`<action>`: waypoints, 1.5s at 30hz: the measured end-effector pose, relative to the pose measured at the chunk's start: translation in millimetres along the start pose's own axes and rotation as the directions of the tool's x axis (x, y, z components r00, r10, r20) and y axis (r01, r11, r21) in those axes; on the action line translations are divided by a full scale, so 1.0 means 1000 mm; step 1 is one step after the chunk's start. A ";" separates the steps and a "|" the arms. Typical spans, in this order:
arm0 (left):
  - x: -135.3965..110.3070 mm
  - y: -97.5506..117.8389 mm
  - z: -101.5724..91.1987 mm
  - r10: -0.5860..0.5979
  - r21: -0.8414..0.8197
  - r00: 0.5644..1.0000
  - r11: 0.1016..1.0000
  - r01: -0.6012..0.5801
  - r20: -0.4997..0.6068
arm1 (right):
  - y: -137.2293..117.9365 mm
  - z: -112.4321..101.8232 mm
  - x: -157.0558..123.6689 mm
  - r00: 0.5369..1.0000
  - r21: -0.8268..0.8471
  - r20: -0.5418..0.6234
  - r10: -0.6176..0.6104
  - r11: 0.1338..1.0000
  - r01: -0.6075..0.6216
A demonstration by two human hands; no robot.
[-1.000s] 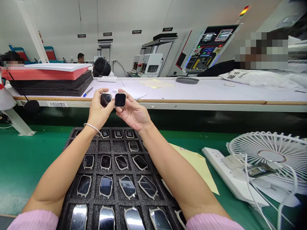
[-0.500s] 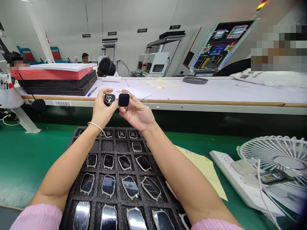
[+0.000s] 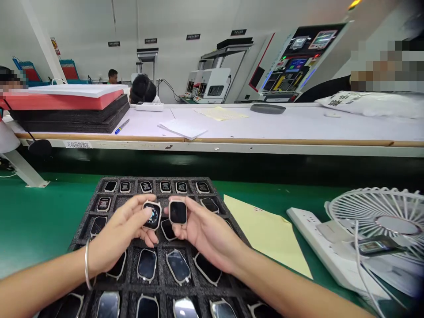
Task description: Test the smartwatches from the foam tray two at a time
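Between the thumb and fingers of my left hand (image 3: 127, 227) is a smartwatch (image 3: 153, 217) with a lit dial; the thumb lies on its screen. My right hand (image 3: 210, 234) grips a second smartwatch (image 3: 178, 212) by its edges, its screen dark. Both watches are strapless and side by side, a small gap apart. They are held over a black foam tray (image 3: 130, 238), whose compartments hold several more watch bodies. Some in the far row, such as one watch (image 3: 165, 187), show lines of text; nearer ones, such as another watch (image 3: 146, 265), look dark. My forearms and hands cover part of the tray.
A yellow sheet (image 3: 265, 234) lies right of the tray, beside a white power strip (image 3: 331, 251) and a white fan (image 3: 391, 221). Behind stands a raised shelf (image 3: 232, 128) with stacked foam (image 3: 66, 117), papers (image 3: 183, 129) and a pen (image 3: 122, 126). Other people are beyond it.
Both hands have come down from in front of the shelf edge to low over the tray, each still holding its watch. The view has shifted slightly.
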State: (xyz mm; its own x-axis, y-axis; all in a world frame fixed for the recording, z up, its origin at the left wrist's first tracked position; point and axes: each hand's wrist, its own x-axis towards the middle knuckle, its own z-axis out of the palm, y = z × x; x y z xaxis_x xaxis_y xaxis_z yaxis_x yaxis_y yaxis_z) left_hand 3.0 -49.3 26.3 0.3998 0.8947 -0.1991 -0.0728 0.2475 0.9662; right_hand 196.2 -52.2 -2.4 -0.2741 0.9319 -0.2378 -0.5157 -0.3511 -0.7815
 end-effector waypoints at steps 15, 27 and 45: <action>0.004 -0.051 -0.008 -0.129 -0.065 0.991 0.990 0.127 -0.032 | 0.031 -0.018 -0.008 0.989 -0.055 0.050 0.140 0.989 -0.138; 0.003 -0.048 -0.006 -0.023 0.055 0.992 0.998 0.031 -0.126 | 0.032 -0.015 -0.012 0.961 -0.002 0.186 0.203 0.978 -0.206; 0.003 -0.052 -0.008 -0.029 0.114 0.996 0.993 0.039 -0.085 | 0.035 -0.018 -0.006 0.975 -0.012 0.128 0.180 0.984 -0.180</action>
State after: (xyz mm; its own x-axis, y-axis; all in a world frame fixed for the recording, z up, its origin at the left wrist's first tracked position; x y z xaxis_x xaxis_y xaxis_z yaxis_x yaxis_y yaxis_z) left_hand 0.6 -56.8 -25.8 0.3229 0.9154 -0.2404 0.0471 0.2382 0.9701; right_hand 194.1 -68.5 -39.0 -0.4640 0.8340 -0.2985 -0.4485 -0.5118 -0.7327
